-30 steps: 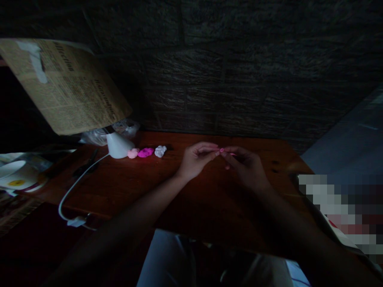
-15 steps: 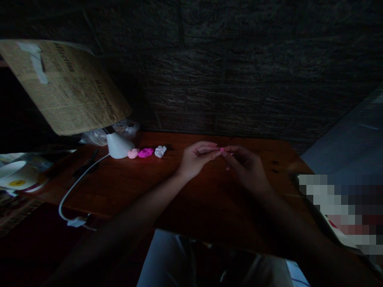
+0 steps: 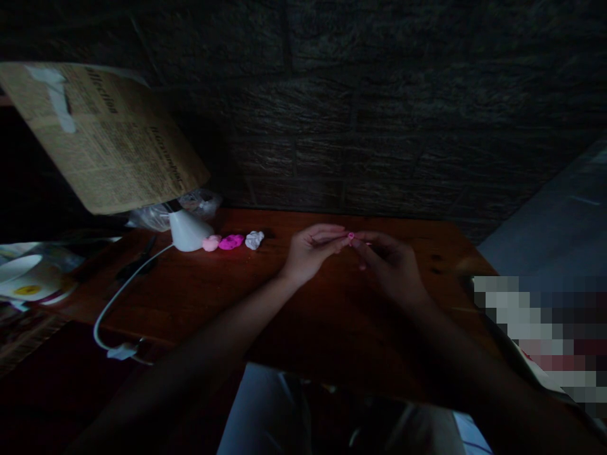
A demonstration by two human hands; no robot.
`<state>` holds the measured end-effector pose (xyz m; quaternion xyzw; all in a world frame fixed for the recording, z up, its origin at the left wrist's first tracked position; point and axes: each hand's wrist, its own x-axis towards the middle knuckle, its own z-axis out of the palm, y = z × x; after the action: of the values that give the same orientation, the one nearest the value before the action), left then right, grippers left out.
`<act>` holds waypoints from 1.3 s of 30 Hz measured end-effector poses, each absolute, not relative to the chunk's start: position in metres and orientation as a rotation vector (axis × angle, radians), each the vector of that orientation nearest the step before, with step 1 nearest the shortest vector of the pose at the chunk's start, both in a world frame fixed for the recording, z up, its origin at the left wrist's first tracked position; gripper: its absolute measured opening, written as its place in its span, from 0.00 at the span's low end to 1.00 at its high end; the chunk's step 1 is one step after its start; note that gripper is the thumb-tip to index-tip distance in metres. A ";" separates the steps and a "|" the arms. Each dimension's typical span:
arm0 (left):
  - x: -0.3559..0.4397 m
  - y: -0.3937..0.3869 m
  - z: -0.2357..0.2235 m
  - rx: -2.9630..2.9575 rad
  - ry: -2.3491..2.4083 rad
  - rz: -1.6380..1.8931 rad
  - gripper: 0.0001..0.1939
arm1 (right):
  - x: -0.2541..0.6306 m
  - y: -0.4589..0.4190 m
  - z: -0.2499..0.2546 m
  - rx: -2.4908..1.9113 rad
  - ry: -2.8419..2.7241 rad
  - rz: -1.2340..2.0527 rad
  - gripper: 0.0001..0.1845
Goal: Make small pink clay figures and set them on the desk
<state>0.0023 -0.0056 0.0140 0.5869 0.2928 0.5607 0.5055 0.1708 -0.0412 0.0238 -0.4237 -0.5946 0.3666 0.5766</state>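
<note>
The left hand (image 3: pixel 307 254) and right hand (image 3: pixel 397 265) both pinch the small pink piece (image 3: pixel 351 239), which could get squashed if they squeeze too hard.

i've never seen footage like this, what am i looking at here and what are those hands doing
There is no machine: these are a person's bare hands, seen by a camera worn on the head, looking forward and down. The left hand and right hand pinch a small pink piece between them. On the wooden table lie a pale pink lump, a bright pink lump and a whitish lump, beside a lamp.
</note>
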 end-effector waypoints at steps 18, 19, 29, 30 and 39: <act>0.003 -0.008 0.018 1.442 0.668 1.373 0.16 | 0.170 -0.045 0.028 -1.004 -1.434 0.809 0.20; 0.003 -0.008 0.018 1.450 0.678 1.365 0.16 | 0.170 -0.045 0.028 -0.999 -1.436 0.807 0.20; 0.002 -0.006 0.017 1.456 0.709 1.365 0.15 | 0.171 -0.045 0.028 -0.998 -1.432 0.819 0.18; 0.003 -0.007 0.017 1.450 0.708 1.362 0.15 | 0.171 -0.045 0.027 -0.994 -1.434 0.821 0.18; 0.005 -0.007 0.015 1.428 0.718 1.366 0.13 | 0.169 -0.043 0.024 -0.999 -1.461 0.803 0.18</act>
<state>0.0049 -0.0070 0.0151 0.5894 0.2964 0.5640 0.4967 0.1688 -0.0433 0.0236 -0.4245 -0.6207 0.3414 0.5639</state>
